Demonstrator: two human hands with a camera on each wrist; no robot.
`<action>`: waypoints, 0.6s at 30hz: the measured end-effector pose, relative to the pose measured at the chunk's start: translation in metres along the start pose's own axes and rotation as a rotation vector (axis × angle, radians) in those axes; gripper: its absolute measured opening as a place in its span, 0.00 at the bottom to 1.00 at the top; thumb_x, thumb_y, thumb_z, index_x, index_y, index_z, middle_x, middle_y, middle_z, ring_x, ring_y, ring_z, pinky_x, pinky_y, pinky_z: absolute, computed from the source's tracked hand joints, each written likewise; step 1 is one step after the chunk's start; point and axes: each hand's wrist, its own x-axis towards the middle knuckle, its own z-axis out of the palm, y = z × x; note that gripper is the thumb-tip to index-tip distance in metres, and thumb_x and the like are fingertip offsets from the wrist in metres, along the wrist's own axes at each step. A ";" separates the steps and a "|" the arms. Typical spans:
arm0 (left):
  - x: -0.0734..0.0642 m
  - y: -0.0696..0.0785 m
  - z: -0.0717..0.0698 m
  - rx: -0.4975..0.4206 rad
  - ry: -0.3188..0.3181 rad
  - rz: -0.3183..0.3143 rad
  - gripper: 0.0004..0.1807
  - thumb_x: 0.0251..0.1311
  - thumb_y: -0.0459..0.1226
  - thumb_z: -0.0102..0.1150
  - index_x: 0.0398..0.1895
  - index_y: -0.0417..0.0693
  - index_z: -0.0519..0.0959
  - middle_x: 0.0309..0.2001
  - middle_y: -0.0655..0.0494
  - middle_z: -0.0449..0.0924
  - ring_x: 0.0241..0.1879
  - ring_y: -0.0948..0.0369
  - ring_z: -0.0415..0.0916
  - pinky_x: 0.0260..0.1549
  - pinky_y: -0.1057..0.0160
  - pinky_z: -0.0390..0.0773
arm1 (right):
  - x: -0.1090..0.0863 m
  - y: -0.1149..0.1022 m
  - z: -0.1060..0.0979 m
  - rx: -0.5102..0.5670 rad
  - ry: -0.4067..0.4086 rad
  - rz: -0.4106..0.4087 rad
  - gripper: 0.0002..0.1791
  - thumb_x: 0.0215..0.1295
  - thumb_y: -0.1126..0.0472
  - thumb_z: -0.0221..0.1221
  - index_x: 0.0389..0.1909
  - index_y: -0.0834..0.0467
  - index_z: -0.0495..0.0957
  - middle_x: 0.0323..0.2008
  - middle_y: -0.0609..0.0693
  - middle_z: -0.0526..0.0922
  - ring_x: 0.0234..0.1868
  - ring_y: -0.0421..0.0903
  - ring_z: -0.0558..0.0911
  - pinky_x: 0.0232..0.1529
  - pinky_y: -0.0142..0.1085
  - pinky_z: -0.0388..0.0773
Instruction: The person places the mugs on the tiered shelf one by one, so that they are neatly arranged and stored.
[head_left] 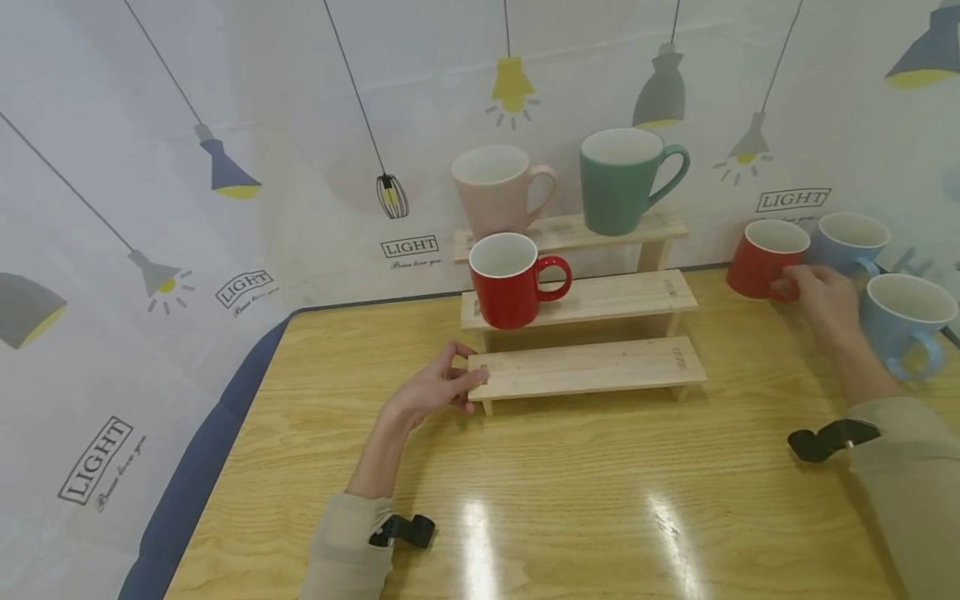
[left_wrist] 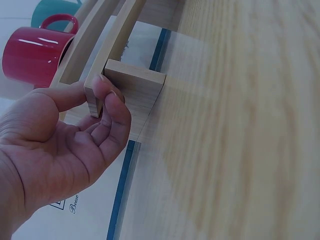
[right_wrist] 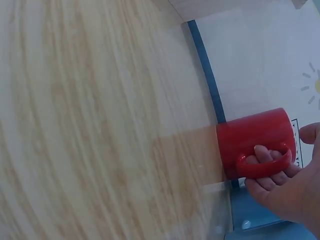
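left hand pinched the wooden stand at centre, likely steadying it; at frame right, right hand hooked a red mug's handle, firmness unclear.

Near centre, the left hand grips a pale wooden three-tier stand; at right, the right hand holds a red cylindrical mug, white inside.

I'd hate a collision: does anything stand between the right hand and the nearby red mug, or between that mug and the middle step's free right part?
Nothing visible does. The right hand is at the red mug, and no object shows between that mug and the middle step. The blue mugs stand to the right.
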 end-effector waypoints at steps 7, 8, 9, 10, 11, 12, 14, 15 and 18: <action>0.000 -0.001 0.000 0.001 0.003 0.003 0.27 0.73 0.44 0.59 0.64 0.46 0.57 0.38 0.47 0.76 0.27 0.57 0.79 0.41 0.60 0.80 | 0.006 0.004 -0.001 0.226 0.024 0.022 0.21 0.77 0.52 0.49 0.23 0.42 0.83 0.19 0.35 0.84 0.27 0.29 0.82 0.37 0.19 0.72; 0.000 -0.001 0.000 -0.001 0.003 0.002 0.27 0.73 0.44 0.59 0.64 0.46 0.57 0.38 0.47 0.76 0.27 0.57 0.79 0.40 0.60 0.80 | 0.006 0.004 -0.001 0.218 0.039 0.034 0.23 0.77 0.50 0.49 0.21 0.42 0.83 0.18 0.35 0.83 0.26 0.28 0.80 0.36 0.19 0.70; 0.000 -0.001 0.000 -0.002 0.003 0.002 0.27 0.73 0.43 0.59 0.64 0.46 0.57 0.38 0.47 0.76 0.27 0.57 0.79 0.40 0.60 0.80 | 0.007 0.004 -0.002 0.201 0.052 0.050 0.24 0.77 0.49 0.50 0.18 0.41 0.82 0.17 0.34 0.82 0.25 0.28 0.78 0.36 0.19 0.67; 0.000 -0.001 0.000 -0.006 0.002 0.003 0.27 0.73 0.43 0.59 0.64 0.46 0.57 0.38 0.47 0.76 0.27 0.57 0.79 0.40 0.60 0.80 | 0.007 0.004 -0.002 0.179 0.062 0.066 0.25 0.76 0.47 0.50 0.17 0.40 0.82 0.15 0.33 0.81 0.24 0.28 0.77 0.35 0.20 0.65; 0.000 -0.001 0.001 -0.008 0.002 0.002 0.27 0.73 0.43 0.59 0.64 0.46 0.57 0.38 0.47 0.76 0.27 0.57 0.79 0.40 0.60 0.80 | 0.007 0.003 -0.001 0.166 0.068 0.083 0.26 0.76 0.45 0.50 0.15 0.40 0.81 0.14 0.33 0.80 0.23 0.29 0.77 0.34 0.21 0.64; 0.000 -0.001 0.001 -0.010 0.001 0.002 0.27 0.73 0.43 0.59 0.64 0.46 0.57 0.38 0.47 0.76 0.27 0.57 0.79 0.40 0.60 0.80 | 0.007 0.002 0.000 0.161 0.078 0.100 0.26 0.75 0.44 0.50 0.14 0.41 0.80 0.13 0.34 0.79 0.22 0.29 0.76 0.33 0.21 0.64; 0.000 -0.001 0.001 -0.013 -0.001 0.002 0.27 0.73 0.43 0.59 0.64 0.46 0.57 0.39 0.47 0.76 0.27 0.57 0.79 0.40 0.61 0.80 | 0.007 0.001 0.001 0.190 0.098 0.133 0.27 0.74 0.43 0.51 0.12 0.44 0.78 0.12 0.36 0.78 0.19 0.31 0.76 0.31 0.21 0.66; 0.000 -0.001 0.001 -0.014 -0.001 0.003 0.27 0.73 0.43 0.59 0.64 0.46 0.57 0.39 0.47 0.76 0.27 0.57 0.79 0.40 0.61 0.80 | 0.007 0.000 0.003 0.231 0.110 0.150 0.27 0.74 0.44 0.52 0.12 0.46 0.77 0.12 0.37 0.77 0.17 0.32 0.77 0.30 0.23 0.70; 0.001 -0.001 0.001 -0.012 0.000 0.006 0.27 0.73 0.43 0.59 0.64 0.46 0.57 0.39 0.47 0.76 0.27 0.57 0.78 0.40 0.61 0.81 | 0.008 -0.002 0.007 0.353 0.180 0.213 0.27 0.72 0.45 0.56 0.12 0.51 0.76 0.11 0.41 0.75 0.13 0.37 0.77 0.22 0.26 0.74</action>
